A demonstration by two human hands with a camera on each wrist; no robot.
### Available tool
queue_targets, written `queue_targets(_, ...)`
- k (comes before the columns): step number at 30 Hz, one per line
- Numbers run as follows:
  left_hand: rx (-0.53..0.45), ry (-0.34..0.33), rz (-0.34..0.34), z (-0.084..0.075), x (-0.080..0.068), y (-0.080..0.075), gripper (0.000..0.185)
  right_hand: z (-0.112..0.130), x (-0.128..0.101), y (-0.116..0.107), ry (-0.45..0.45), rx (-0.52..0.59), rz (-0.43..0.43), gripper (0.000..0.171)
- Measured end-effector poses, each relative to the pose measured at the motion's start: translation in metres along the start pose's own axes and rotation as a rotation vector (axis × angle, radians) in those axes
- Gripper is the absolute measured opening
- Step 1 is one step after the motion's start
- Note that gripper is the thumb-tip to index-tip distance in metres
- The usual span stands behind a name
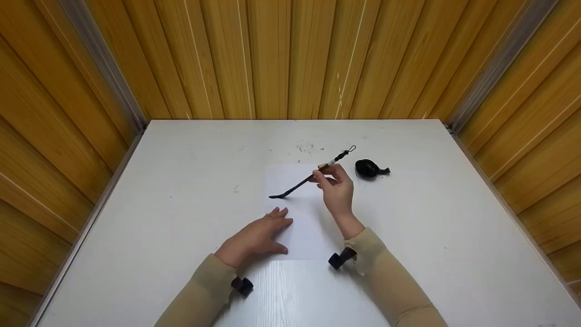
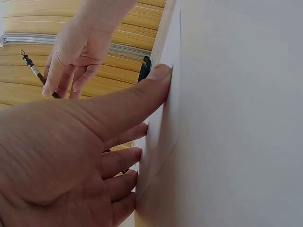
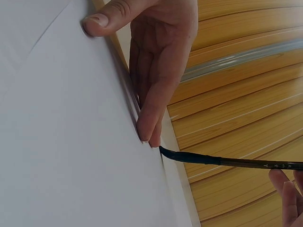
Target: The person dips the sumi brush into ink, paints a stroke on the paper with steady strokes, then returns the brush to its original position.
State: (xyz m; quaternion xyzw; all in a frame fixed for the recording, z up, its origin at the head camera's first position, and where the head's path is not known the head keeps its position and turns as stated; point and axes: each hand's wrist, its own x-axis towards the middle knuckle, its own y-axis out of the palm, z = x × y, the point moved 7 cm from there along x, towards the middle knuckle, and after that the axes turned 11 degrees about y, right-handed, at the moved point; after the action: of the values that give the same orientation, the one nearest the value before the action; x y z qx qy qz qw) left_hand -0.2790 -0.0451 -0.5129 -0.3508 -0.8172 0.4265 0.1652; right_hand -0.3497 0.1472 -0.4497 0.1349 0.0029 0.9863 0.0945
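Note:
My right hand [image 1: 338, 193] pinches a calligraphy brush [image 1: 299, 184] by its dark handle, thumb against fingers. The brush slants down to the left, its bristles [image 3: 182, 156] black and bent at the tip, close over a white sheet of paper [image 1: 308, 236]. A wire loop [image 1: 352, 148] tops the handle. On the paper's left side rests my left hand [image 1: 261, 234], fingers spread and fairly straight, fingertips and thumb pressing the sheet. In the right wrist view the bristle tip appears right beside the left fingertips.
A glossy black rounded vessel [image 1: 366, 169] with a stubby projection stands right of the paper. Dark smudges [image 1: 305, 147] mark the white table [image 1: 190, 168] behind the sheet. Wood-patterned panels [image 1: 272, 59] enclose the back and sides.

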Motion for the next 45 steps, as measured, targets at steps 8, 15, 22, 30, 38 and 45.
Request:
queue_targets(8,0.015,-0.006,0.000,0.000,0.000,0.001,0.078,0.002,0.003,-0.004,0.020,-0.006,-0.001,0.021)
queue_targets(15,0.013,-0.019,0.000,-0.001,0.000,0.000,0.078,0.002,0.006,-0.007,0.033,-0.009,-0.006,0.021)
queue_targets(22,0.004,-0.025,-0.008,0.000,0.000,0.000,0.078,0.008,0.010,-0.010,0.009,-0.022,-0.011,0.020)
queue_targets(30,-0.024,-0.013,-0.031,0.001,-0.002,0.000,0.077,0.013,0.011,-0.014,-0.007,-0.073,0.000,0.019)
queue_targets(38,-0.029,-0.013,-0.032,0.001,-0.002,0.000,0.077,0.017,0.014,-0.020,-0.027,-0.088,-0.004,0.018)
queue_targets(45,-0.022,-0.007,-0.029,0.000,-0.002,0.000,0.076,0.027,0.014,-0.024,-0.010,-0.130,-0.031,0.014)
